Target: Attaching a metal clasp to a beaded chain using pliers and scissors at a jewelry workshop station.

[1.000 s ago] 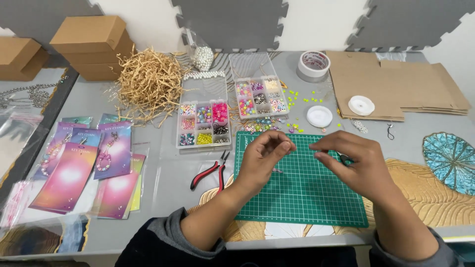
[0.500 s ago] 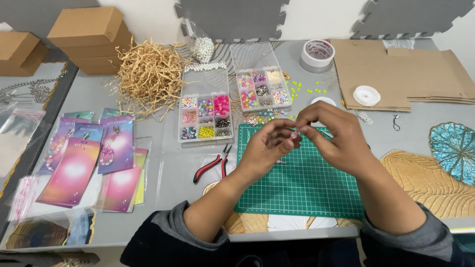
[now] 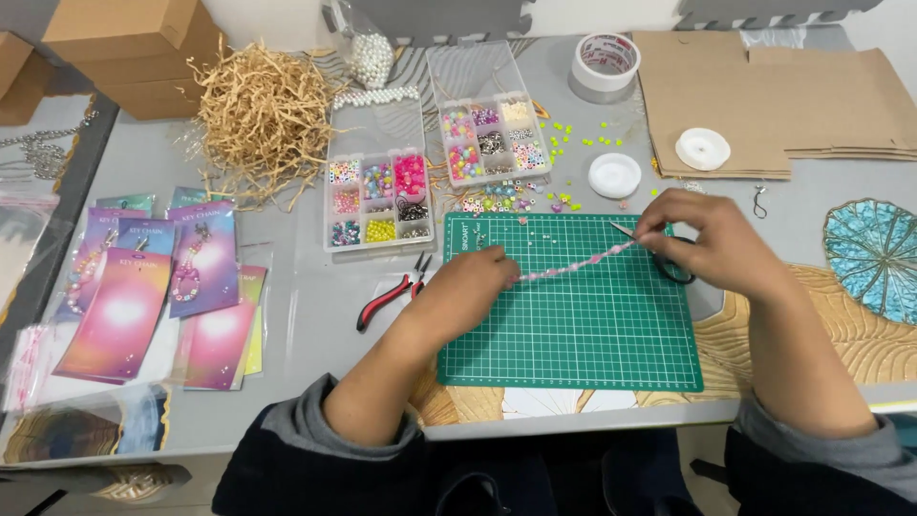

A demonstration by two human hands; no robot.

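A string of pink and pale beads (image 3: 573,265) is stretched taut above the green cutting mat (image 3: 573,334). My left hand (image 3: 468,291) pinches its left end over the mat's left side. My right hand (image 3: 712,244) pinches the right end near the mat's top right corner, with a thin cord tip sticking out by the fingers. Black scissor handles (image 3: 673,268) lie under my right hand.
Two clear bead organiser boxes (image 3: 377,196) (image 3: 492,139) stand behind the mat, loose beads (image 3: 501,201) between them. Red-handled pliers (image 3: 392,291) lie left of the mat. Printed cards (image 3: 153,287), paper shred (image 3: 263,119), tape roll (image 3: 607,62), white spools (image 3: 614,175), brown paper bags (image 3: 764,96) surround.
My hands were together at the mat's top edge; now they have drawn apart, pulling the bead string straight between them. The camera has come closer.
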